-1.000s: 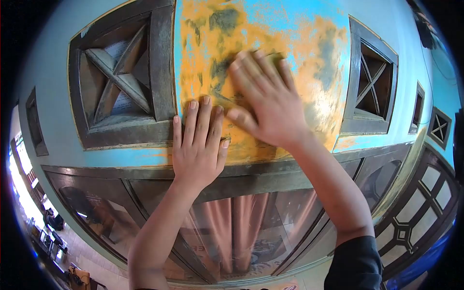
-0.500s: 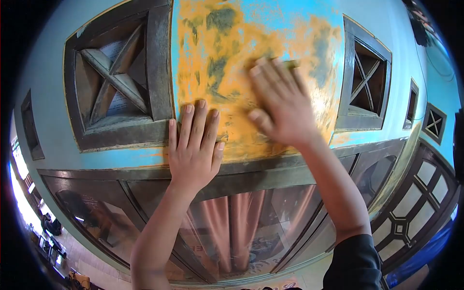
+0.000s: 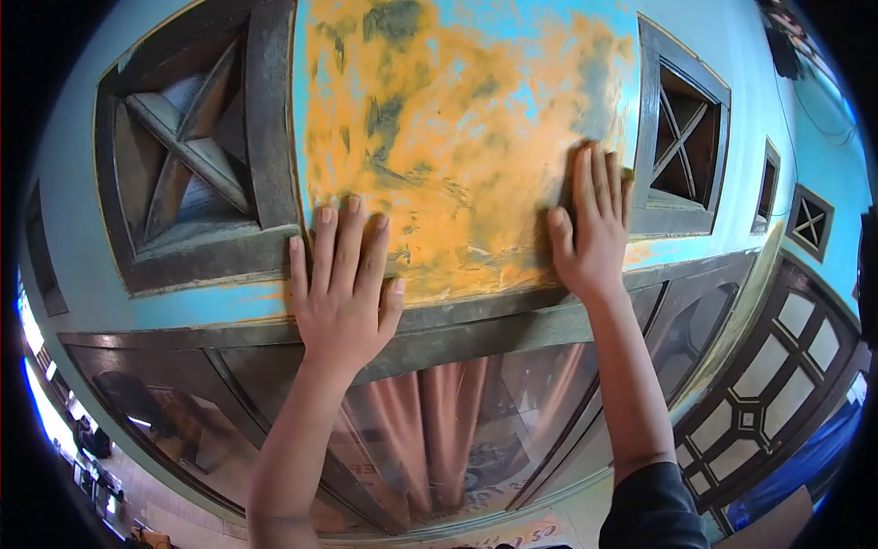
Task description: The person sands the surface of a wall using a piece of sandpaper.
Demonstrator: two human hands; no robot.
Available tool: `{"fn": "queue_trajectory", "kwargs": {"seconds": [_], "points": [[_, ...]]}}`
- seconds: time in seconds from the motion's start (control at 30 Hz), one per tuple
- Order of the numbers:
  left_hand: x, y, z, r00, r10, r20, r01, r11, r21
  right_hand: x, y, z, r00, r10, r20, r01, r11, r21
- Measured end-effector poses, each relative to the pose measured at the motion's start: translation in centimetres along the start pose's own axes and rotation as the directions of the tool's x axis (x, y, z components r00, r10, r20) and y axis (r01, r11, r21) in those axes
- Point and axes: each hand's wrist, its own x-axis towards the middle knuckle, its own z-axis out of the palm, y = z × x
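My left hand (image 3: 343, 293) lies with its fingers spread against the lower left of a wall panel (image 3: 476, 201), its fingers on the patchy orange, dark and blue paint. My right hand (image 3: 594, 220) presses flat at the panel's lower right, fingers together and pointing up. A small olive-dark edge of what looks like a piece of sandpaper (image 3: 627, 173) shows beside its fingertips; the palm and fingers cover the rest.
Dark wooden vent frames with crossed bars flank the panel, one at left (image 3: 197, 146) and one at right (image 3: 681, 137). Below runs a wooden ledge (image 3: 476, 316) over glazed panes with a pinkish curtain (image 3: 439, 421). A dark panelled door (image 3: 768, 375) stands at right.
My right hand has slid right and down across the panel, and the olive edge has moved with it. My left hand stays at the panel's lower left while the view has shifted slightly.
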Motion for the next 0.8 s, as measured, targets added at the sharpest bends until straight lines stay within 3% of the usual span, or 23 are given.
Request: {"fn": "queue_trajectory", "kwargs": {"seconds": [0.07, 0.1, 0.17, 0.27, 0.3, 0.37, 0.43, 0.47, 0.57, 0.63, 0.7, 0.77, 0.8], "points": [[-0.1, 0.1, -0.1, 1.0, -0.004, -0.004, 0.004, 1.0, -0.012, 0.2, -1.1, 0.0, 0.994, 0.1, -0.054, -0.101, 0.995, -0.025], [-0.1, 0.1, -0.1, 1.0, -0.011, -0.002, 0.011, 1.0, -0.019, -0.4, -2.6, 0.1, 0.997, 0.075, -0.012, -0.075, 0.997, 0.003], [-0.5, 0.3, 0.0, 1.0, -0.016, 0.001, 0.016, 1.0, -0.021, -3.1, -5.8, 0.0, 0.979, -0.068, 0.195, 0.062, 0.997, 0.038], [-2.3, 0.4, 0.4, 0.999, -0.035, 0.022, 0.036, 0.999, -0.035, -7.7, -3.9, -0.1, 0.888, -0.31, 0.339, 0.285, 0.951, 0.124], [-3.0, 0.4, 0.6, 0.999, -0.016, 0.029, 0.017, 1.0, -0.026, -8.3, -1.7, -0.3, 0.908, -0.259, 0.329, 0.257, 0.965, 0.05], [-4.2, 0.7, 0.9, 0.999, -0.007, 0.039, 0.007, 1.0, -0.002, -7.5, 1.7, -0.4, 0.992, -0.051, 0.117, 0.044, 0.997, 0.059], [-4.7, 1.3, 1.0, 0.999, -0.028, 0.037, 0.029, 0.999, -0.024, -5.5, 1.5, -0.6, 0.994, 0.107, 0.026, -0.107, 0.994, 0.02], [-4.8, 1.6, 1.0, 0.999, -0.036, 0.034, 0.038, 0.999, -0.035, -4.9, -0.1, -0.3, 0.991, 0.131, -0.009, -0.131, 0.991, 0.02], [-4.7, 2.2, 1.0, 0.996, -0.08, 0.045, 0.081, 0.996, -0.034, -5.8, -5.3, -0.5, 0.952, -0.072, 0.296, 0.037, 0.992, 0.122], [-4.8, 2.2, 0.8, 0.997, -0.06, 0.054, 0.061, 0.997, -0.036, -7.5, -5.2, -0.5, 0.924, -0.155, 0.349, 0.112, 0.984, 0.141], [-5.0, 2.1, 0.6, 0.998, -0.029, 0.059, 0.031, 0.998, -0.045, -8.7, -1.9, -1.1, 0.96, 0.0, 0.279, -0.023, 0.997, 0.08], [-5.1, 2.1, 0.5, 0.996, -0.04, 0.084, 0.044, 0.998, -0.049, -9.3, 2.2, -0.5, 0.977, 0.208, 0.054, -0.21, 0.978, 0.016], [-5.1, 2.3, 0.6, 0.995, -0.057, 0.087, 0.062, 0.997, -0.053, -8.9, 2.6, -0.5, 0.965, 0.261, 0.027, -0.261, 0.965, 0.024]]}}
